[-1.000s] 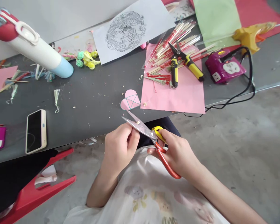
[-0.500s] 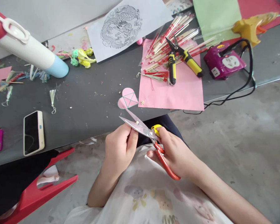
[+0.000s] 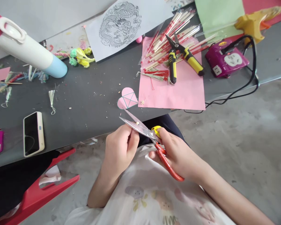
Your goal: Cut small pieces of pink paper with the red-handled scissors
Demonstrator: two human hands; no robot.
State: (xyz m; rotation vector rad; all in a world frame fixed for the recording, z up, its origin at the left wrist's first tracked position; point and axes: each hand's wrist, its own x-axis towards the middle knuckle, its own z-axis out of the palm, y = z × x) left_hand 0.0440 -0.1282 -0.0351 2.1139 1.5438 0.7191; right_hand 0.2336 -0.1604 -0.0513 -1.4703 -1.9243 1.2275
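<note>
My right hand (image 3: 178, 153) grips scissors (image 3: 150, 137) with red and yellow handles; the steel blades are parted and point up-left over the table edge. My left hand (image 3: 120, 147) is closed in a pinch at the lower blade, holding something too small to make out. A pink heart-shaped paper cutout (image 3: 128, 98) with a drawn grid lies on the dark table (image 3: 89, 100) just beyond the blade tips.
A pink sheet (image 3: 178, 90) carries yellow-handled pliers (image 3: 182, 59) and a bundle of thin sticks (image 3: 168, 40). Around are a dragon print (image 3: 120, 22), a purple socket block (image 3: 227, 61) with black cable, a yellow glue gun (image 3: 253, 23), a phone (image 3: 33, 133), a white bottle (image 3: 30, 51) and a red stool (image 3: 44, 187).
The view has drifted slightly, with table items shifting a little up and left. Both hands stay in the same pose on the scissors.
</note>
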